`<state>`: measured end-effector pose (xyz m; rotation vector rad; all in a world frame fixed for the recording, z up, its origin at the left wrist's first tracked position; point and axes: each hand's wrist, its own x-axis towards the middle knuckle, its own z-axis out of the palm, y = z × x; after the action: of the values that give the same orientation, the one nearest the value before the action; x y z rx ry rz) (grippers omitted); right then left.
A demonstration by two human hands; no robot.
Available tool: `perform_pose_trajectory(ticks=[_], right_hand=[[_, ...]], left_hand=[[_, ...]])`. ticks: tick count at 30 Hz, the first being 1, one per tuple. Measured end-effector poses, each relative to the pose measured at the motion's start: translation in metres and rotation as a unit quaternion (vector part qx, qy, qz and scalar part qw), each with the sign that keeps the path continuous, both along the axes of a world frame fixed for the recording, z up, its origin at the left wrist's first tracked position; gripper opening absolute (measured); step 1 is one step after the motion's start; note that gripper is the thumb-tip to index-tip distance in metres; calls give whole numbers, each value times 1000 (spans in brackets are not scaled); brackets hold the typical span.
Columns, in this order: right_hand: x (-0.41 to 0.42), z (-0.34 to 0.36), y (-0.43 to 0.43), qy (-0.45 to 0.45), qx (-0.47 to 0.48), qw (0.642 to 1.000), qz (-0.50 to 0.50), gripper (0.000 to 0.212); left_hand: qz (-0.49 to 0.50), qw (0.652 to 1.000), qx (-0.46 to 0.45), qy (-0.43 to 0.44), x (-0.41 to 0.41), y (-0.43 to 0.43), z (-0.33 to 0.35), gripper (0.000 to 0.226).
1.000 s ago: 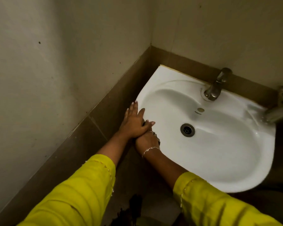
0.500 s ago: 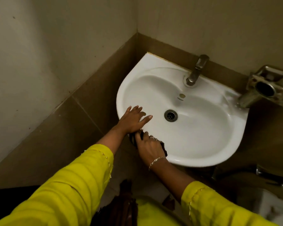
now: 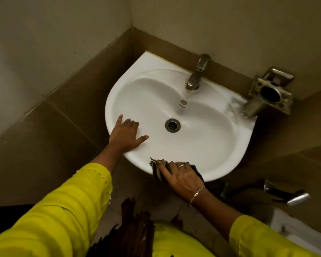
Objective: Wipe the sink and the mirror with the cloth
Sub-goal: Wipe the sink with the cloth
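White porcelain sink (image 3: 220,151): my right hand (image 3: 182,179) presses the striped cloth (image 3: 158,169) on its front rim, fingers closed on it; my left hand (image 3: 125,135) lies open, flat on the left rim. Cloth overhangs, so it could slip off.

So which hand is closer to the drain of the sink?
The left hand. It lies flat on the sink rim, just left of the drain. The right hand presses the cloth on the front rim, farther below the drain.

Right hand (image 3: 182,178) slid the cloth (image 3: 158,170) rightward along the sink (image 3: 230,164) rim, apparently.
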<state>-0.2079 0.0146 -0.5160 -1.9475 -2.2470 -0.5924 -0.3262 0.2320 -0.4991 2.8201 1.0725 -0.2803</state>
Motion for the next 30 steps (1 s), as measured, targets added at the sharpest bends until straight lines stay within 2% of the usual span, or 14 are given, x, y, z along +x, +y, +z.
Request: perform_pose_trajectory(ticks=[3,7,10,15,22,24,25,27,29,30], right_hand=[[29,-5,-19,-3,1,1000,30,34],[69,-5,-35,10,2,996,91,36],[97,3,-41,16,-5,990,140,29],[152,17,-41,-1,-123,972,201,28],[194,27,-34,-30,-206,952,223,31],[197,29,-34,-59,-232,951,197,41],[197,30,-35,-64,-240,951,185,53],[186,33,-45,2,-251,958,138,73],[167,36,-54,169,-187,968,18,71],[155,37,-55,252,-121,958,-65,64]], left_hand=[[3,1000,5,3,0,-1,1,87],[18,1000,3,4,3,-3,2,63],[22,1000,7,7,3,-4,2,61],[27,1000,7,5,2,-2,0,60],[34,999,4,-25,1,-1,-2,61],[38,999,11,-21,2,-2,-1,58],[39,999,13,-20,3,-2,-1,57],[40,999,11,-20,2,-3,-2,57],[41,999,10,-18,3,-2,-2,57],[42,999,10,-13,3,-2,-2,58]])
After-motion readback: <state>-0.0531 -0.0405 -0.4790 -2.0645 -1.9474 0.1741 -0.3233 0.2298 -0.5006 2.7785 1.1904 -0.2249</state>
